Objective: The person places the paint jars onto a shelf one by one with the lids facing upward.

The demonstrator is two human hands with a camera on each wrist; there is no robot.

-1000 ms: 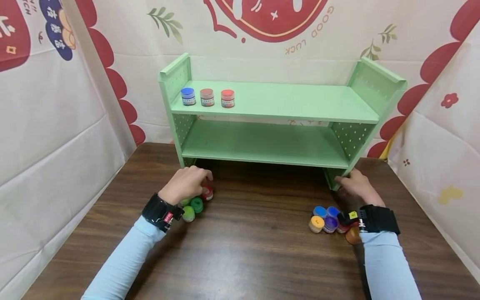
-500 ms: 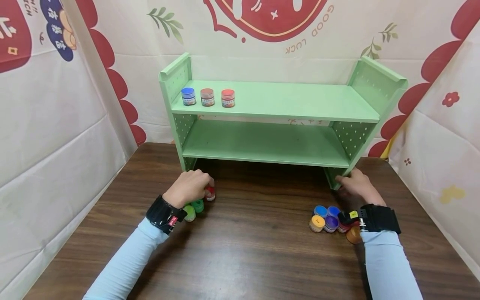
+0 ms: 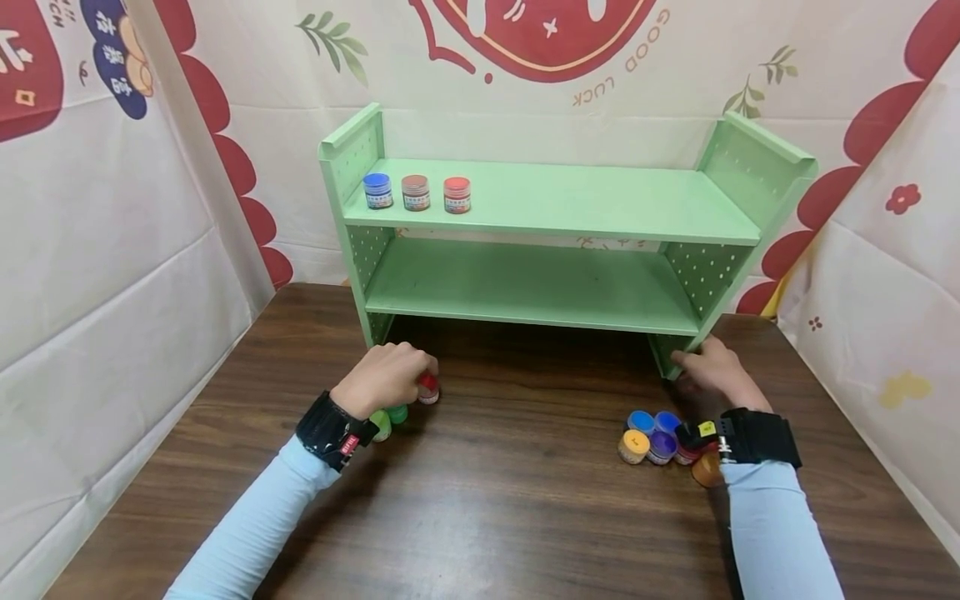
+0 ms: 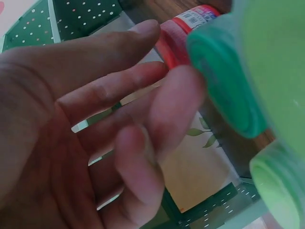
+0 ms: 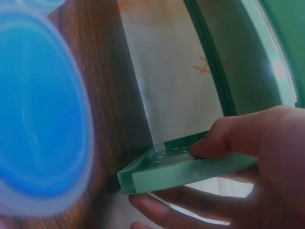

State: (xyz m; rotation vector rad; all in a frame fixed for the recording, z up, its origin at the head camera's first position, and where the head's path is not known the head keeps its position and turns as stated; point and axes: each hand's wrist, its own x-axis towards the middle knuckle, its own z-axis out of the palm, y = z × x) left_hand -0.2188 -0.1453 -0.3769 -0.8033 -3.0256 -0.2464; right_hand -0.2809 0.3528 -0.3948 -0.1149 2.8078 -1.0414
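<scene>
My left hand (image 3: 386, 377) pinches a small red-lidded paint jar (image 3: 428, 390) between thumb and fingers, low over or on the table below the shelf's left leg. In the left wrist view the thumb and a fingertip meet the red jar (image 4: 178, 40). Close by, partly under the hand, are a dark green jar (image 3: 397, 413) and a light green jar (image 3: 381, 426). With my right hand (image 3: 716, 371) I grip the right leg of the green shelf (image 3: 525, 287); the right wrist view has the thumb inside the perforated panel (image 5: 178, 160) and fingers outside.
On the upper tier's left stand a blue jar (image 3: 377, 191), a brown jar (image 3: 416, 192) and a red jar (image 3: 457, 195). Several jars, among them a yellow one (image 3: 633, 447), cluster near my right wrist. Printed cloth (image 3: 525, 137) hangs behind and at both sides.
My left hand has moved slightly right and towards me with the red-lidded jar, away from the green jars. The right hand stays on the shelf leg.
</scene>
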